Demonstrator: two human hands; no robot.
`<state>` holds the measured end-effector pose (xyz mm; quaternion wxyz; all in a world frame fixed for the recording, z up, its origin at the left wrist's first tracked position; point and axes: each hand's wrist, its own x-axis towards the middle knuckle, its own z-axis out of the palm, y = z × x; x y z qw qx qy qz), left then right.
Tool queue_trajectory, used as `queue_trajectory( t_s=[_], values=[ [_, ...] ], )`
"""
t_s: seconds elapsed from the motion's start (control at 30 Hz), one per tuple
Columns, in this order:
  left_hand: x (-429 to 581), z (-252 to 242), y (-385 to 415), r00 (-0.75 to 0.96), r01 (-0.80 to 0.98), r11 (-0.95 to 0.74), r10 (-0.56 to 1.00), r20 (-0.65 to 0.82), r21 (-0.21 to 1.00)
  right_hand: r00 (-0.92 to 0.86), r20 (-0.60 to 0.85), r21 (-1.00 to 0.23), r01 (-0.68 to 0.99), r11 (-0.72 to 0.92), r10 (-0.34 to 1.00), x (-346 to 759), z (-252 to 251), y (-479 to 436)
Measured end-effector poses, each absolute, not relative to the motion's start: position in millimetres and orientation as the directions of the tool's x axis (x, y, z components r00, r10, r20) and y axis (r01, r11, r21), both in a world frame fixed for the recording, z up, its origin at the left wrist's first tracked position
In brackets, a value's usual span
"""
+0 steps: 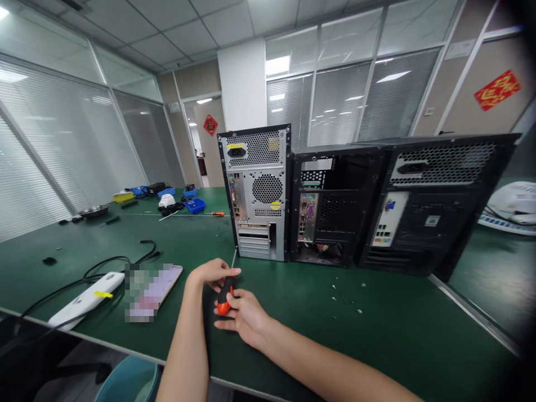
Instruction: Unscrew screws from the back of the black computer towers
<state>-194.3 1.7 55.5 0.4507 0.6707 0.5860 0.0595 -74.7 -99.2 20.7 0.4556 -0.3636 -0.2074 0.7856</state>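
A screwdriver [226, 295] with a black and orange handle slants up from my two hands, its thin shaft reaching toward the lower left corner of the silver-backed computer case [259, 190]. My left hand [214, 273] bends over the front of the handle, fingers closed about it and partly hidden. From the right, my right hand [247, 315] grips the orange butt end between thumb and fingers. Whether the tip touches the case or a screw is too small to tell.
Two black computer cases [339, 206] [435, 206] stand to the right. Several small screws [359, 311] lie before them. At left are a phone [154, 293], a white power strip [87, 300] and black cables. Blue trays [195, 206] and another screwdriver [218, 214] lie farther back.
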Motion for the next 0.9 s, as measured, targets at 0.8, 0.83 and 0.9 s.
queue_trajectory(
  t_s=[0.8, 0.83, 0.9],
  values=[
    [-193.6, 59.3, -2.9, 0.385, 0.642, 0.141, 0.791, -0.475, 0.754, -0.368, -0.349, -0.505, -0.701, -0.504, 0.862, -77.7, 14.0, -99.8],
    [-193.3, 59.6, -3.2, 0.382, 0.64, 0.143, 0.793, -0.475, 0.755, -0.363, -0.351, -0.504, -0.704, -0.501, 0.863, -77.8, 14.1, -100.0],
    [-192.6, 60.1, -3.8, 0.386, 0.635, 0.141, 0.793, -0.47, 0.759, -0.356, -0.35, -0.502, -0.709, -0.494, 0.866, -77.8, 15.2, -100.7]
  ],
)
